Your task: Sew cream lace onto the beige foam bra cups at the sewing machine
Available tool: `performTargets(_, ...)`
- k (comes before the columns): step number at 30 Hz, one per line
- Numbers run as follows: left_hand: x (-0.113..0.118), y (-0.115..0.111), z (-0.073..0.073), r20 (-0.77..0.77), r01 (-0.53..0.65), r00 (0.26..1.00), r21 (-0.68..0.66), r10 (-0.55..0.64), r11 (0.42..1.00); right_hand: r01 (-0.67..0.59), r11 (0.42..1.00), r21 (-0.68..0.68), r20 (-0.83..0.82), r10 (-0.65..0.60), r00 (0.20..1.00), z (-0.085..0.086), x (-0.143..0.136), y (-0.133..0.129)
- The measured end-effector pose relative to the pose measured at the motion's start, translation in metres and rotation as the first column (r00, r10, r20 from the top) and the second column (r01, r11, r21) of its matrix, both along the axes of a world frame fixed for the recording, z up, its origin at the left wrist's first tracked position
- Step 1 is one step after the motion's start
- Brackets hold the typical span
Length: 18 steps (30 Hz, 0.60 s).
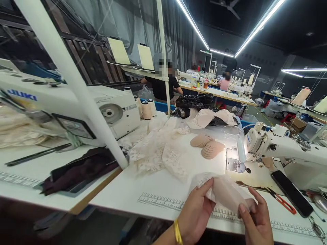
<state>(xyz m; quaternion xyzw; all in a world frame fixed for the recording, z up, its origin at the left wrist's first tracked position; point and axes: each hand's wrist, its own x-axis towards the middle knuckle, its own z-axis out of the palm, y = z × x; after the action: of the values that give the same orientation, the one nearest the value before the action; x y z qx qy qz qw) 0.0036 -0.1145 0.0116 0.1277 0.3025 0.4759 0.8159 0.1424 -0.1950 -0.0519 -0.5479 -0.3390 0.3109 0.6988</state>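
My left hand, with a yellow band at the wrist, pinches the left side of a sheer pale fabric piece. At its right end, my right hand grips the same fabric between thumb and fingers, the index finger raised. The piece is held just above the front of the white table, and part of it trails behind my fingers. Beyond it lie two fanned stacks of beige bra cups. Cream lace pieces are heaped to their left. The sewing machine's lit needle plate is behind my right hand.
A white sewing machine stands at right, near a black phone and orange-handled snips. A slanted white pole crosses the left, before another machine. Thread cones stand behind. A person in black sits further back.
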Motion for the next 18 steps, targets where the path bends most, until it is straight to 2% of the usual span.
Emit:
performTargets(2, 0.002, 0.000, 0.000, 0.040, 0.042, 0.998, -0.107, -0.038, 0.993, 0.038, 0.999, 0.004, 0.011, -0.038, 0.999, -0.007, 0.007, -0.006)
performTargets(4, 0.003, -0.002, -0.001, 0.070, 0.090, 0.994, -0.122, -0.082, 0.988, 0.030, 1.000, -0.008, 0.024, -0.030, 0.999, -0.011, 0.013, -0.012)
performTargets(8, 0.002, -0.008, -0.001, 0.072, 0.133, 0.988, 0.043, -0.136, 0.990, -0.056, 0.998, -0.041, 0.027, 0.057, 0.998, -0.013, 0.014, -0.020)
performTargets(12, 0.000, -0.012, 0.001, 0.029, 0.244, 0.968, 0.144, -0.251, 0.959, -0.218, 0.976, -0.006, -0.024, 0.217, 0.976, 0.000, 0.017, -0.011)
performTargets(15, 0.001, -0.014, 0.000, 0.013, 0.292, 0.954, 0.175, -0.298, 0.940, -0.250, 0.968, -0.021, -0.156, 0.243, 0.957, 0.012, 0.027, 0.001)
performTargets(18, 0.003, -0.012, -0.001, -0.005, 0.276, 0.960, 0.198, -0.280, 0.941, -0.264, 0.964, -0.045, -0.305, 0.238, 0.922, 0.016, 0.035, 0.008)
